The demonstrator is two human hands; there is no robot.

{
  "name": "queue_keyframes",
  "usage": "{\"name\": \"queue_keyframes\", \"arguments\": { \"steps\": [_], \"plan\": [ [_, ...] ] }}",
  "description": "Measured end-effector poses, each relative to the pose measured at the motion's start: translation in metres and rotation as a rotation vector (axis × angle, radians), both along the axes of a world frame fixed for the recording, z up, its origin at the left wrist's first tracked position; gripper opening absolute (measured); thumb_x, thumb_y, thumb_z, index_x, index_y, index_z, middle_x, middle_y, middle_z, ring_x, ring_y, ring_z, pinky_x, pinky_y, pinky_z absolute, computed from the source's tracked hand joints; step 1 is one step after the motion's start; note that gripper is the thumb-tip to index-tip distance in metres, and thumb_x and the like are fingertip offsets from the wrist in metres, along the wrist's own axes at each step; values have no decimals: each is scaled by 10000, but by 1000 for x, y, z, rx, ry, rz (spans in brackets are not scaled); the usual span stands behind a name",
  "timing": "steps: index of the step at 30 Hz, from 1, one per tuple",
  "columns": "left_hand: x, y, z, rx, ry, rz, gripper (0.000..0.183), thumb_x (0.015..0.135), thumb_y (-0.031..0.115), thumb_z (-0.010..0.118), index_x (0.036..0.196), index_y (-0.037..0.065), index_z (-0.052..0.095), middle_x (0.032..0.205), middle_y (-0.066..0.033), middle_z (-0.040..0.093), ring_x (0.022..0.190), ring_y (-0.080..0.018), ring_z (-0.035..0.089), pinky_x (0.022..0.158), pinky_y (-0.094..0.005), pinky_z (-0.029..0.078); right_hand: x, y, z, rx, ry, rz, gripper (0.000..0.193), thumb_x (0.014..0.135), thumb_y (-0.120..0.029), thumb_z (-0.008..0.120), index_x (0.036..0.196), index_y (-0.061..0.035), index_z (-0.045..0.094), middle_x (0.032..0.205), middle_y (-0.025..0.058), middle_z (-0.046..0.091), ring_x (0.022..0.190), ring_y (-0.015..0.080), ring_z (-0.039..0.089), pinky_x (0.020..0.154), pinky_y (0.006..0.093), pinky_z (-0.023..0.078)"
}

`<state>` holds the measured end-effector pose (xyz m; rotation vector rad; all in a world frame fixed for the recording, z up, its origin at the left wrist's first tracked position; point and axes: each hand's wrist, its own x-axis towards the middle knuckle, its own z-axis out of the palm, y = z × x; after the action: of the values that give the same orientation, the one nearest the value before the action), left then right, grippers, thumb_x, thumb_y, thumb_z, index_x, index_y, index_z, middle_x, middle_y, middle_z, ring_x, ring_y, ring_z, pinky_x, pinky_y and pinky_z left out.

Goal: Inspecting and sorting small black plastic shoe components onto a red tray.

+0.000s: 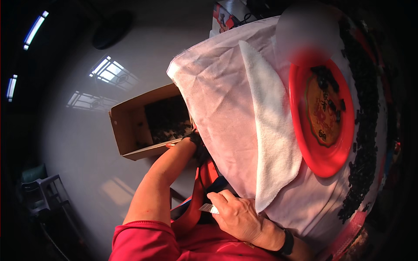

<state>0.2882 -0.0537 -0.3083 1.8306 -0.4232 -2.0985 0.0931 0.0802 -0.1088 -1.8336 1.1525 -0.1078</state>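
My left forearm [163, 174] reaches forward to the table edge beside the brown cardboard box [130, 152]. A black band [193, 138] is at its wrist. The fingers of my left hand are hidden by the cloth edge and shadow, so I cannot see what they hold. My right hand [237, 217], with a black wristband, is closed near my lap by the front edge of the table. Between its thumb and fingers juts a small flat white piece [209, 209] with fine lines; its kind is unclear. Small dark bits [170, 113] lie in the box.
A pale cloth [213, 100] covers the table, with a folded white towel [272, 130] on it. A red oval plate [322, 163] bears a round decorated piece and black bits. Black pieces [363, 152] line the right side. A grey plastic chair [48, 191] stands far left.
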Motion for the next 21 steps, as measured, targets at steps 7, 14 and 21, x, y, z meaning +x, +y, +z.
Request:
{"name": "queue_keyframes", "arguments": {
  "steps": [7,14,21],
  "plan": [
    [-7,13,0,-11,-54,20,281,942,296,618,1122,81,602,874,-47,648,607,-175,571,555,-364,486,-2,3,-2,-31,-1,6,436,790,-91,715,1189,-43,547,947,130,603,761,336,671,656,422,540],
    [-10,11,-1,-26,-111,43,294,943,292,618,1143,77,601,891,-52,656,614,-179,578,562,-370,494,-1,4,-1,-28,17,6,438,785,-92,721,1185,-39,551,942,137,604,755,342,666,653,424,539],
    [17,5,-1,-47,-177,71,309,943,289,619,1164,74,600,908,-57,664,621,-183,586,568,-376,503,-1,4,2,-42,2,13,457,776,-91,732,1192,-34,552,958,148,608,773,350,666,662,425,542]
  ]
}}
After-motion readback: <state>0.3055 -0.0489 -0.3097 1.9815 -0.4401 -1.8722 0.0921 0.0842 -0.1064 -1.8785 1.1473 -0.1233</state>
